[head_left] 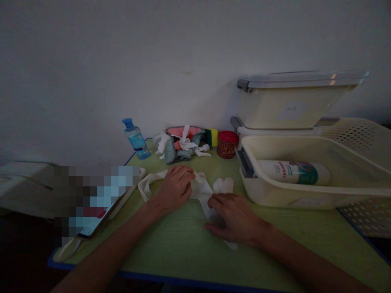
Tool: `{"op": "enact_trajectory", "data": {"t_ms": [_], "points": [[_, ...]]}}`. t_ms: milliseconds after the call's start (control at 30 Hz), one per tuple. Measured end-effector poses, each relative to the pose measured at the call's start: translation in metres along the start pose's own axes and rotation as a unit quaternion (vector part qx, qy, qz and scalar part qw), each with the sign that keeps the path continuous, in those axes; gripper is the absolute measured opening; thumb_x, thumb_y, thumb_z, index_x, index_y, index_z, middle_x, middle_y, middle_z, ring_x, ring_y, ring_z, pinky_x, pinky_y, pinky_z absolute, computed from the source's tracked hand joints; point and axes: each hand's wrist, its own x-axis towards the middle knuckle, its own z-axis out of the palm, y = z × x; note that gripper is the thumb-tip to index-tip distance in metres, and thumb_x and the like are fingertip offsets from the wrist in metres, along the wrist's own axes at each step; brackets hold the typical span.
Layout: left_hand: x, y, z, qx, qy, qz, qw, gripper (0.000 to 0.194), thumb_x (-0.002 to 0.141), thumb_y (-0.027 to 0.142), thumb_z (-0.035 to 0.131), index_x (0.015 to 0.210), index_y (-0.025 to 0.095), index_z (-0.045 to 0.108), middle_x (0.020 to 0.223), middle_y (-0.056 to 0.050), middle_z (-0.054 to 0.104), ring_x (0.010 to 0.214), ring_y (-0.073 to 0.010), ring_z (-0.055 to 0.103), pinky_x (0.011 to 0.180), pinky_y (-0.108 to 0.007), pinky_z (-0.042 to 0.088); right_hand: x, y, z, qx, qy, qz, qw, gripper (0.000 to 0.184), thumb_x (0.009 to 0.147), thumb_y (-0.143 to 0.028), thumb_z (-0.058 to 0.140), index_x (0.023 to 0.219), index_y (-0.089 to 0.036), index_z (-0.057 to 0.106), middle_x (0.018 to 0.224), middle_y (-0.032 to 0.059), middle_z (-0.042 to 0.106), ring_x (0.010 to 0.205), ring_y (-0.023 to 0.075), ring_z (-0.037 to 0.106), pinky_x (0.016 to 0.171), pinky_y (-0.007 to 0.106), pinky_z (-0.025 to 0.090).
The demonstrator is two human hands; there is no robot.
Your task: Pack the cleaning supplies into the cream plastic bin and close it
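A thin, limp white strip of cloth or tissue [201, 188] lies crumpled across the table in front of me. My left hand [175, 187] rests over its left part, fingers curled down and closed on the material. Fingertips and thumb apart, my right hand [233, 217] lies over the strip's nearer right part; the white material passes under the palm and comes out below it. Just beyond the right hand sits a crumpled white wad [223, 185]. Whether it is joined to the strip, I cannot tell.
Around the green table [171, 248] stand a phone [104, 211] on the left, a blue bottle [136, 140], a pile of cloths [179, 152], a yellow-green sponge [213, 137], a red woven pot [227, 144] and a cream bin [293, 195] holding a white bottle [275, 171]. Lidded boxes [287, 103] stand behind.
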Motion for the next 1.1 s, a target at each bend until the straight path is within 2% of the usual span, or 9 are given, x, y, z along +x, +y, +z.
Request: {"op": "enact_trajectory", "data": {"t_ms": [100, 233, 400, 567, 633, 733, 833, 1000, 1100], "points": [[0.0, 0.006, 0.003, 0.013, -0.091, 0.024, 0.995, 0.025, 0.083, 0.027, 0.047, 0.104, 0.016, 0.055, 0.107, -0.01, 0.056, 0.099, -0.0237, 0.05, 0.085, -0.039, 0.039, 0.001, -0.002, 0.001, -0.019, -0.024, 0.03, 0.999, 0.013, 0.078, -0.024, 0.052, 0.087, -0.016, 0.055, 0.085, 0.0066, 0.059, 0.075, 0.0188, 0.056, 0.066, 0.03, 0.04], [0.003, -0.001, 0.004, 0.072, -0.161, -0.034, 0.984, 0.02, 0.084, 0.033, 0.048, 0.085, 0.016, 0.059, 0.088, -0.008, 0.059, 0.089, -0.0241, 0.054, 0.078, -0.038, 0.039, 0.002, 0.001, 0.002, -0.02, -0.022, 0.051, 0.998, 0.015, 0.077, -0.01, 0.042, 0.083, -0.016, 0.055, 0.084, 0.0066, 0.058, 0.073, 0.0171, 0.055, 0.064, 0.028, 0.039], [0.003, -0.012, -0.001, 0.142, -0.162, -0.109, 0.97, 0.018, 0.084, 0.015, 0.042, 0.086, 0.015, 0.059, 0.09, -0.009, 0.062, 0.089, -0.0252, 0.056, 0.076, -0.038, 0.039, 0.0, 0.002, -0.001, -0.01, -0.035, 0.071, 0.997, 0.022, 0.072, -0.007, 0.043, 0.09, -0.016, 0.053, 0.086, 0.0073, 0.058, 0.075, 0.0189, 0.056, 0.064, 0.029, 0.039], [-0.001, -0.013, -0.006, 0.193, -0.136, -0.15, 0.96, 0.039, 0.074, -0.003, 0.033, 0.098, 0.015, 0.057, 0.095, -0.01, 0.058, 0.093, -0.0251, 0.055, 0.075, -0.037, 0.04, -0.003, 0.002, -0.004, -0.011, -0.029, 0.082, 0.996, 0.044, 0.07, -0.004, 0.043, 0.11, -0.019, 0.049, 0.105, 0.0077, 0.055, 0.084, 0.0188, 0.057, 0.064, 0.028, 0.04], [-0.002, -0.011, -0.006, 0.197, -0.121, -0.155, 0.961, 0.041, 0.071, -0.005, 0.031, 0.097, 0.014, 0.057, 0.097, -0.011, 0.056, 0.095, -0.0268, 0.053, 0.075, -0.039, 0.042, -0.003, 0.002, -0.005, -0.02, -0.038, 0.072, 0.997, 0.038, 0.072, -0.006, 0.042, 0.106, -0.019, 0.053, 0.103, 0.0073, 0.055, 0.083, 0.0188, 0.058, 0.064, 0.028, 0.041], [-0.001, -0.008, -0.002, 0.122, -0.081, -0.146, 0.978, 0.043, 0.065, -0.007, 0.032, 0.094, 0.014, 0.057, 0.099, -0.011, 0.054, 0.096, -0.0254, 0.051, 0.078, -0.04, 0.043, -0.002, 0.001, -0.005, -0.031, -0.038, 0.064, 0.997, 0.017, 0.081, -0.019, 0.043, 0.092, -0.017, 0.056, 0.095, 0.008, 0.056, 0.08, 0.0196, 0.057, 0.065, 0.03, 0.042], [-0.001, -0.002, 0.007, -0.026, -0.035, -0.119, 0.992, 0.046, 0.06, -0.006, 0.036, 0.095, 0.017, 0.055, 0.1, -0.007, 0.053, 0.1, -0.0208, 0.05, 0.088, -0.038, 0.043, -0.002, 0.001, -0.001, -0.033, -0.009, 0.067, 0.997, 0.023, 0.08, -0.036, 0.052, 0.091, -0.016, 0.055, 0.096, 0.0089, 0.056, 0.081, 0.0217, 0.057, 0.066, 0.031, 0.042], [-0.002, 0.01, 0.018, -0.183, -0.05, -0.061, 0.98, 0.054, 0.062, -0.002, 0.044, 0.112, 0.018, 0.051, 0.117, -0.01, 0.048, 0.113, -0.021, 0.044, 0.098, -0.04, 0.036, -0.001, 0.007, 0.004, 0.009, 0.035, 0.089, 0.995, 0.004, 0.08, -0.017, 0.048, 0.081, -0.017, 0.052, 0.082, 0.0045, 0.056, 0.069, 0.0153, 0.055, 0.06, 0.026, 0.038], [0.001, 0.011, 0.018, -0.262, -0.048, -0.078, 0.961, 0.025, 0.071, 0.009, 0.051, 0.092, 0.018, 0.06, 0.111, -0.009, 0.053, 0.107, -0.0218, 0.049, 0.093, -0.038, 0.039, 0.001, 0.012, 0.004, 0.096, 0.081, 0.124, 0.984, 0.013, 0.085, -0.018, 0.04, 0.075, -0.017, 0.048, 0.07, 0.0014, 0.054, 0.058, 0.0123, 0.051, 0.054, 0.023, 0.034]]}}
